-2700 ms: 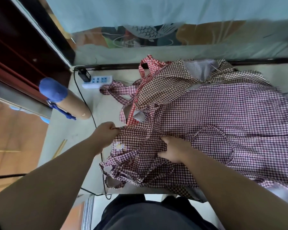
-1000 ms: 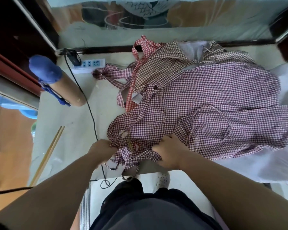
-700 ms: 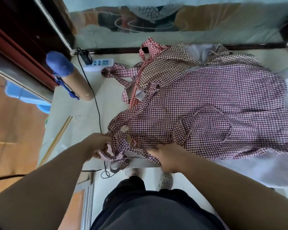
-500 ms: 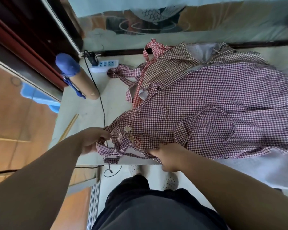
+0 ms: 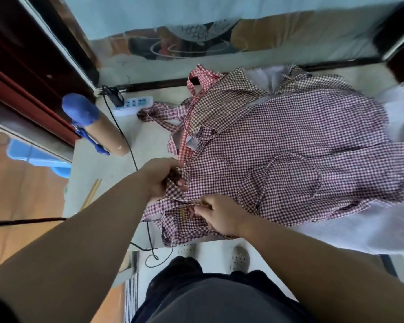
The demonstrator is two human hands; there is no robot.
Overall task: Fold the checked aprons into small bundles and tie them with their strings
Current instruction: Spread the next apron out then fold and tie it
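Top apron (image 5: pixel 289 164) lies flat on surface (image 5: pixel 96 173), long axis left-right, narrow end at near-left corner, overhanging the edge. Left hand (image 5: pixel 163 180) grips bunched fabric there. Right hand (image 5: pixel 222 217) pinches near edge. More aprons (image 5: pixel 219 94) lie behind.
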